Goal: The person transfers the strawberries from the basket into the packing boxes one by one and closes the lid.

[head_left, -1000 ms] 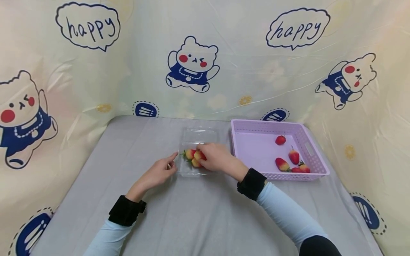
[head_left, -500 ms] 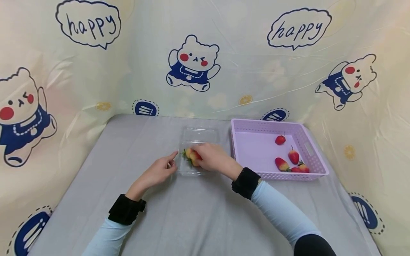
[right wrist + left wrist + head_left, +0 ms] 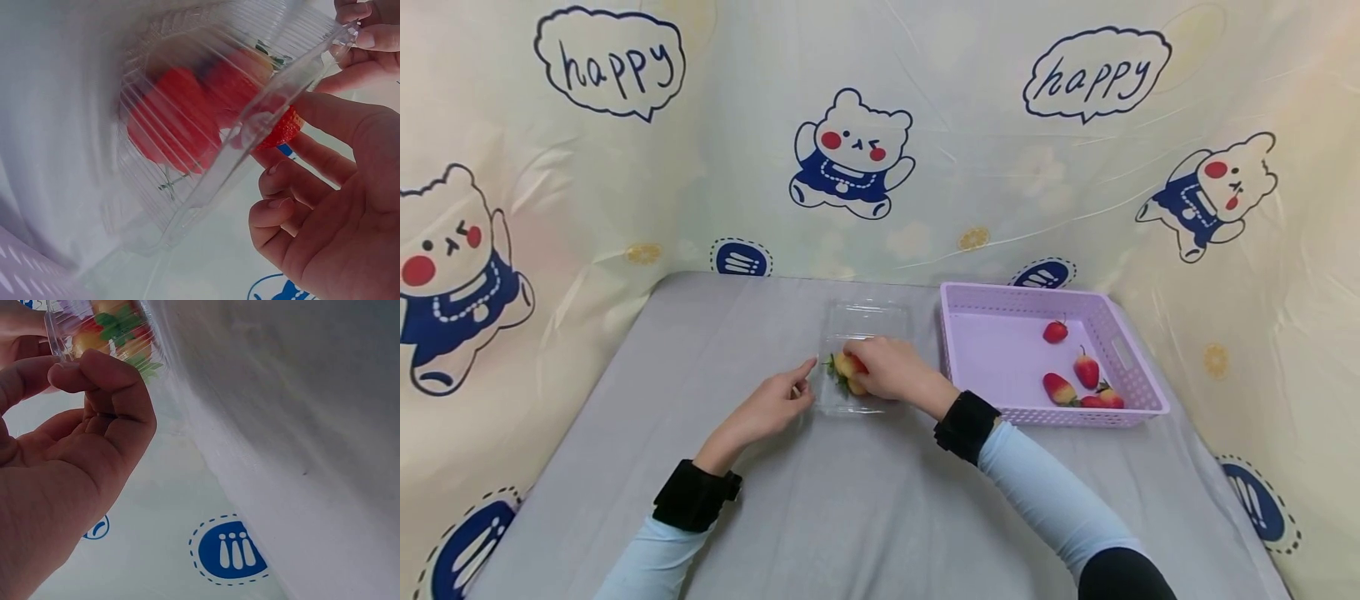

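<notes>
A clear plastic clamshell box [image 3: 857, 407] lies with its lid laid back, several strawberries [image 3: 837, 367] inside. At its left edge my left hand [image 3: 778, 402] pinches the rim between thumb and index finger, as the left wrist view also shows. My right hand [image 3: 891, 368] reaches into the box from the right and hides part of the fruit. In the right wrist view its thumb and index finger hold a red strawberry [image 3: 284, 128] at the rim, the other fingers curled. Two larger red strawberries [image 3: 169, 122] show through the ribbed wall.
A lilac plastic basket [image 3: 981, 292] with perforated sides stands right of the box. Several strawberries [image 3: 1060, 388] lie in its right half. Grey cloth [image 3: 737, 333] covers the table, and a curtain [image 3: 970, 167] with printed bears hangs behind and at both sides.
My right hand has shifted a little left inside the box, taking the strawberry closer to the others. The left hand holds its place at the rim.
</notes>
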Demonstrator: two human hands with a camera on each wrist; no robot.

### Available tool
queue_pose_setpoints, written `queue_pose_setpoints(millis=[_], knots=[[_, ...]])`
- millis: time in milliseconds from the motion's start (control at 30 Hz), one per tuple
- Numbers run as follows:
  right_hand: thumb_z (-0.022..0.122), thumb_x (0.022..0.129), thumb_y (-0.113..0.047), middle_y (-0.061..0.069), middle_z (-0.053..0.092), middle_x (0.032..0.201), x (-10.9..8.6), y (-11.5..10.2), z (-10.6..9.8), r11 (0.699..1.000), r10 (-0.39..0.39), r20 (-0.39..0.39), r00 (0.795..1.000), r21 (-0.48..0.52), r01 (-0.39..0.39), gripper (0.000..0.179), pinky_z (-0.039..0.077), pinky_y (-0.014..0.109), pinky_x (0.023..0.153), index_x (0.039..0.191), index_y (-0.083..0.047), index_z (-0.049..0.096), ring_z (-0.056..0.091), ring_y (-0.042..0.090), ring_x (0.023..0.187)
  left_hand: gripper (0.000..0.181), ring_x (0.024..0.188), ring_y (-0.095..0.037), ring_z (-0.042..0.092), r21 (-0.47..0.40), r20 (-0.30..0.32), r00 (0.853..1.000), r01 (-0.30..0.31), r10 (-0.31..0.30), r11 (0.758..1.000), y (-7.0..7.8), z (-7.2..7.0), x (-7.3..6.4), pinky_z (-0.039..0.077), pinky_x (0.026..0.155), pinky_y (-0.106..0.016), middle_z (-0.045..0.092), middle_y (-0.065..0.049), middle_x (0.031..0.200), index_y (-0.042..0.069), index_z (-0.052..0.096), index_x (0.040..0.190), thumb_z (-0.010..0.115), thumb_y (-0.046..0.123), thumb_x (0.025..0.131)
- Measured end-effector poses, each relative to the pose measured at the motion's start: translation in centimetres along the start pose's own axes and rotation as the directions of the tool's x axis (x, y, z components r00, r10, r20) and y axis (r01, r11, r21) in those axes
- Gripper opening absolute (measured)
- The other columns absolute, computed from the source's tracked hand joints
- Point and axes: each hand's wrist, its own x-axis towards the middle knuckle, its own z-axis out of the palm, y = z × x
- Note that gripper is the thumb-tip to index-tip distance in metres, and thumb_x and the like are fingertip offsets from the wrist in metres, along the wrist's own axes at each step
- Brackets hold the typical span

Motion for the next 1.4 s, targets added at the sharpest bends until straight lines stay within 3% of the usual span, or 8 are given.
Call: queue_pose_setpoints(millis=[300,633,800,1033,1200,1400], knots=[[0.073,0.100,-0.026,0.003,0.070,0.112,0.0,0.4,0.2,0.999,0.032,0.016,0.999,0.036,-0.032,0.039,0.054,0.032,0.085,0.136,-0.010,0.067,0.061,0.018,0.092,0.062,0.064,-0.015,0.046,0.029,-0.003,1.000,0.000,0.000,1.000,0.5,0.0,0.0,0.037,0.057,-0.026,0.055,-0.008,0.089,-0.011,0.032,0.159,0.053,0.004,0.103],[0.073,0.101,-0.033,0.000,0.067,0.100,-0.5,0.6,0.2,0.999,0.037,0.033,0.999,0.004,-0.037,0.037,0.050,0.030,0.077,0.130,-0.010,0.071,0.059,0.018,0.087,0.063,0.065,-0.015,0.047,0.033,-0.006,1.000,-0.006,0.006,0.999,0.5,0.0,-0.2,0.038,0.057,-0.027,0.056,-0.008,0.090,-0.012,0.033,0.159,0.054,0.003,0.102],[0.077,0.098,-0.029,-0.001,0.068,0.102,-0.6,0.7,0.3,0.999,0.050,0.039,0.998,0.003,-0.050,0.038,0.051,0.031,0.080,0.131,-0.010,0.071,0.059,0.019,0.088,0.063,0.066,-0.015,0.047,0.037,-0.011,1.000,-0.005,0.005,0.999,0.5,0.0,-0.2,0.038,0.057,-0.027,0.056,-0.008,0.090,-0.012,0.032,0.159,0.055,0.003,0.102],[0.080,0.094,-0.021,0.005,0.070,0.124,-0.9,0.9,0.1,0.996,0.072,0.079,0.994,0.037,-0.075,0.051,0.054,0.036,0.096,0.142,-0.009,0.066,0.060,0.020,0.102,0.063,0.065,-0.015,0.048,0.042,-0.002,1.000,-0.002,0.002,0.999,0.5,0.2,-0.2,0.039,0.057,-0.027,0.057,-0.008,0.091,-0.012,0.032,0.159,0.054,0.004,0.102],[0.075,0.095,-0.011,0.007,0.070,0.120,-0.9,1.4,-0.1,0.994,0.093,0.053,0.994,0.058,-0.096,0.041,0.055,0.035,0.093,0.136,-0.009,0.069,0.062,0.021,0.101,0.063,0.063,-0.015,0.047,0.053,-0.004,1.000,0.007,-0.007,0.999,0.5,0.1,0.0,0.039,0.056,-0.027,0.058,-0.009,0.092,-0.011,0.032,0.159,0.054,0.005,0.102],[0.075,0.095,-0.012,0.007,0.071,0.120,-1.0,1.4,-0.2,0.996,0.084,0.041,0.996,0.019,-0.084,0.038,0.055,0.036,0.092,0.133,-0.010,0.071,0.062,0.022,0.102,0.063,0.063,-0.016,0.046,0.049,-0.003,1.000,0.011,-0.011,0.999,0.5,0.0,0.0,0.038,0.056,-0.027,0.058,-0.009,0.093,-0.010,0.032,0.160,0.053,0.005,0.103]])
